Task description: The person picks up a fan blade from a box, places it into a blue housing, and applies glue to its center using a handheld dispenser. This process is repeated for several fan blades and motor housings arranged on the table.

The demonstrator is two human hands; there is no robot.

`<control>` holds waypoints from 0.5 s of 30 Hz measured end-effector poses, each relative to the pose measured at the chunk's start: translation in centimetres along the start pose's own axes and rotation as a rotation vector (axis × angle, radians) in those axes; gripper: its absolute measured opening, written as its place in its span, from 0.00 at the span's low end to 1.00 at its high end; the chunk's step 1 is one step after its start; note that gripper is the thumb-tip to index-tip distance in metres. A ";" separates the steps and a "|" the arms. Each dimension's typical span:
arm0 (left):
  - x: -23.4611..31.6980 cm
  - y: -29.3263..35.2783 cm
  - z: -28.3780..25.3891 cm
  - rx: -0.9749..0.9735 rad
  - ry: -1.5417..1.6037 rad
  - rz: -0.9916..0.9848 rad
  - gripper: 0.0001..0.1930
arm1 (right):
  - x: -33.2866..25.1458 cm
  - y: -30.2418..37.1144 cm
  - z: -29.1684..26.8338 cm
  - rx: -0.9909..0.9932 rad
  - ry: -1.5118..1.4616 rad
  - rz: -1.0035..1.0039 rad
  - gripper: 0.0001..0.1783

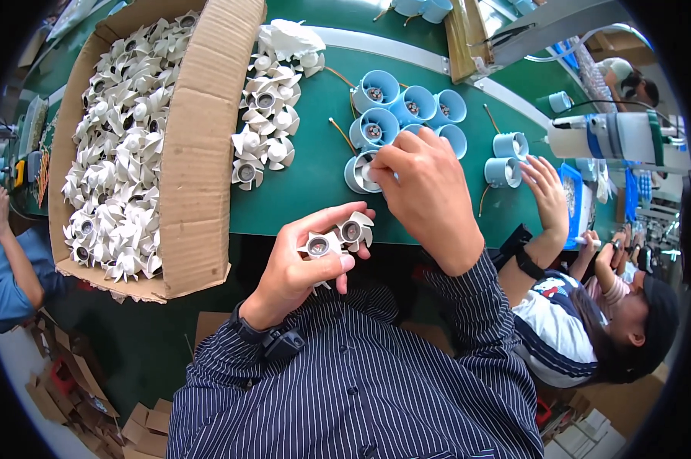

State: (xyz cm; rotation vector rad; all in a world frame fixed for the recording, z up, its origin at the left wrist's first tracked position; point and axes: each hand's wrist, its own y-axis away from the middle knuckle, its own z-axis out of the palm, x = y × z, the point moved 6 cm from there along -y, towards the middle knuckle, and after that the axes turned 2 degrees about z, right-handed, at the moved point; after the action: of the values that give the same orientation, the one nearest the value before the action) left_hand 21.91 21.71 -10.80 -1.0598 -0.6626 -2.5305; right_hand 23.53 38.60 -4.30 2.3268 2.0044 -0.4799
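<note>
In my left hand (280, 264) are at least two white fan impellers (320, 245), their round hubs facing up, gripped between thumb and fingers in front of the table edge. My right hand (431, 191) reaches over the nearest light-blue cylindrical housing (351, 178). Its thumb and fingers pinch a white fan impeller (368, 177) sitting partly inside that housing; the fingers cover some of it. Behind stand several more blue housings (378, 90) with copper-coloured parts inside and thin wires trailing out. My right hand hides part of that group.
A tall cardboard box (196, 153) full of white impellers (123, 161) stands on the left. Loose impellers (265, 122) lie beside it on the green table (299, 195). At right, a co-worker's hand (546, 197) is by two blue housings (503, 173), near a white-and-blue tool (606, 138).
</note>
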 end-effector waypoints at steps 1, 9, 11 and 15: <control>0.0 0.1 0.1 -0.001 -0.002 -0.003 0.42 | -0.1 0.3 -0.2 0.001 -0.001 0.004 0.06; 0.4 -0.1 0.2 -0.029 0.035 -0.021 0.42 | -1.0 4.4 -2.6 -0.023 -0.606 -0.027 0.11; -0.4 -0.1 0.0 -0.116 0.171 -0.057 0.40 | -1.1 4.7 -2.2 0.008 -0.577 -0.154 0.15; -0.3 -0.4 1.2 -0.227 0.326 -0.118 0.36 | -0.2 5.3 -2.9 0.114 -0.506 -0.221 0.14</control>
State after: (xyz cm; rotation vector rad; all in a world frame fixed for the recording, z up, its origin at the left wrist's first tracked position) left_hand 22.67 22.74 -10.41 -0.6625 -0.3637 -2.8439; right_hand 29.20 38.14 -2.42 1.7873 2.0130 -1.0926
